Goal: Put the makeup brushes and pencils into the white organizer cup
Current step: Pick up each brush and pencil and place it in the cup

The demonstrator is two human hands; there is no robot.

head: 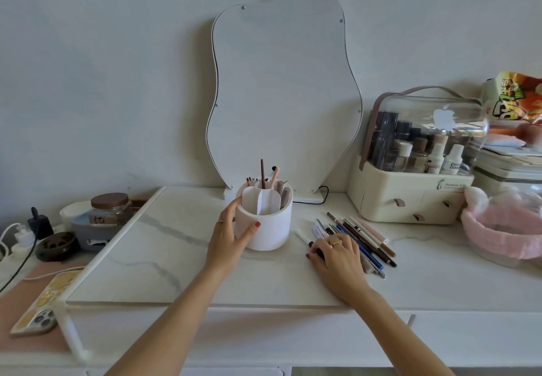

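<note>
The white organizer cup point(271, 229) stands upright in the middle of the marble board, split into compartments, with several brushes and pencils point(263, 174) sticking up from its far side. My left hand point(231, 238) wraps the cup's left wall, thumb on its front. To the right, several makeup pencils and brushes point(363, 236) lie side by side on the board. My right hand point(337, 255) rests palm-down on the near ends of that row, its fingertips curled around a white pen with a black tip point(305, 238); whether it grips it is unclear.
A wavy mirror point(281, 94) leans on the wall behind the cup, its cable beside the base. A cream cosmetics box point(410, 199) with clear lid and a pink fluffy headband point(504, 229) stand at right. A jar point(110, 208), chargers and a phone point(44, 305) lie left.
</note>
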